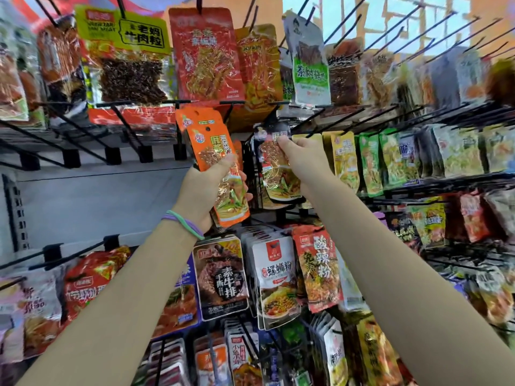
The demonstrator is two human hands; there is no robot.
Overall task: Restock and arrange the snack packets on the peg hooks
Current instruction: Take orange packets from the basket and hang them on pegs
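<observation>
Both arms raised at the peg display; left hand (206, 188) grips a small stack of orange snack packets (220, 174), fingers (243, 181) curled round the front of the stack and thumb across its face, so the hand is closed tight on them; the stack is held upright, fanned a little, top edges just under the front tag of a peg hook (195, 102), bottom edges hanging past the palm; two elastic bands (185, 222), one green and one purple, sit on the left wrist; right hand (299, 154) pinches the top of a dark packet (276, 165) with the fingertips closed on its header; that packet hangs at the middle row, its header right at a black peg hook (281, 114); header is blurred, cannot tell whether the hook passes through its hole; dark packet sits just right of the orange stack, apart from it; yellow packets (344, 157) hang just beside the right hand, green ones (370, 162) further right; upper row holds a red packet (206, 54) and a yellow-green labelled packet (122, 51) to its left, a grey-green one (310, 65) to the right; lower row below the hands has a brown packet (221, 277), a white packet (276, 280) and a red packet with large characters (317, 268); bare grey back panel (92, 201) shows behind the empty hooks at left.
</observation>
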